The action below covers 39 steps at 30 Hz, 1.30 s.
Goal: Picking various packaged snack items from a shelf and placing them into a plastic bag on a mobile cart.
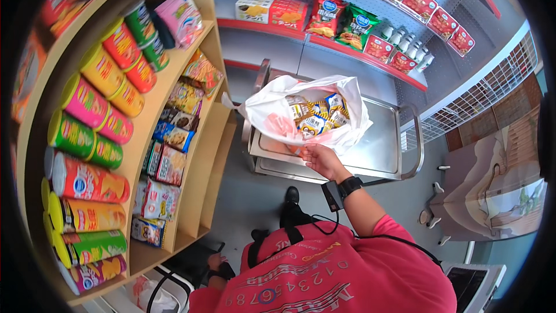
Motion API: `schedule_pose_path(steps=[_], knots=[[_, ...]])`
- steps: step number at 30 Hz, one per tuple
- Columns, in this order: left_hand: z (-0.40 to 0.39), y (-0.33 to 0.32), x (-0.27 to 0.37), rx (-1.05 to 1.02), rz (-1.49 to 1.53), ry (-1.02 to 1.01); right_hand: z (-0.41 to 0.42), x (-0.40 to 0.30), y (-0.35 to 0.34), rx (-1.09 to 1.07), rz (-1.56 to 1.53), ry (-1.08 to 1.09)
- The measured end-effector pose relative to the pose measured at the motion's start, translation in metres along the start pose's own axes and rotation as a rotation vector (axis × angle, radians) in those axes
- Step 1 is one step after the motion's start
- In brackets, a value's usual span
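A white plastic bag [358, 115] sits wide open on a stainless steel cart [380, 139]. Several small blue, white and yellow snack packets [315, 124] lie inside it, with brown-toned ones at their left. My right hand [322, 161] is at the bag's near rim, fingers bent against the plastic; whether they pinch it is hard to see. Part of an orange item [295, 150] shows under the rim beside those fingers. Low at my left side is my left hand [216, 261], away from the bag and partly hidden by its black wristband.
A wooden shelf [208, 139] on the left holds canisters of chips [93, 187] and bagged snacks [160, 200]. Ahead, a red-edged metal rack [260, 28] carries boxes, chip bags [325, 15] and small white bottles [404, 45]. A folding screen [482, 182] stands right; a white basket [173, 289] lies lower left.
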<state>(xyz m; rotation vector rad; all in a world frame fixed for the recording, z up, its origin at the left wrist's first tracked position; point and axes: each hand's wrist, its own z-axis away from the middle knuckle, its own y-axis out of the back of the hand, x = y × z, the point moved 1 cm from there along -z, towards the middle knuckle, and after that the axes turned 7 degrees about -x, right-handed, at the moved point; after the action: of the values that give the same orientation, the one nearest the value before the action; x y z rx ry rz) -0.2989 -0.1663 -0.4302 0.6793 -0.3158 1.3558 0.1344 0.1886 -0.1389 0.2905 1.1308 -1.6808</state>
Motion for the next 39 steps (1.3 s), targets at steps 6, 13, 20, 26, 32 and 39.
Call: schedule_pose_path(steps=[6, 13, 20, 26, 32, 39], knots=[[-0.016, -0.017, 0.082, 0.023, 0.053, -0.216, -0.024, -0.06, 0.04, 0.166, 0.04, 0.117], [-0.033, -0.06, 0.26, 0.079, 0.315, 0.058, -0.074, -0.108, 0.114, 0.362, 0.333, 0.206], [-0.03, -0.105, 0.312, 0.054, 0.23, 0.056, -0.157, -0.098, 0.165, 0.396, 0.786, 0.28], [-0.009, -0.101, 0.3, 0.108, 0.213, 0.221, -0.182, -0.089, 0.168, 0.461, 1.078, 0.273], [0.012, -0.094, 0.304, 0.164, 0.164, 0.196, -0.17, -0.103, 0.16, 0.51, 0.942, 0.157], [0.001, -0.084, 0.307, 0.155, 0.199, 0.074, -0.129, -0.143, 0.144, 0.425, 0.755, 0.301]])
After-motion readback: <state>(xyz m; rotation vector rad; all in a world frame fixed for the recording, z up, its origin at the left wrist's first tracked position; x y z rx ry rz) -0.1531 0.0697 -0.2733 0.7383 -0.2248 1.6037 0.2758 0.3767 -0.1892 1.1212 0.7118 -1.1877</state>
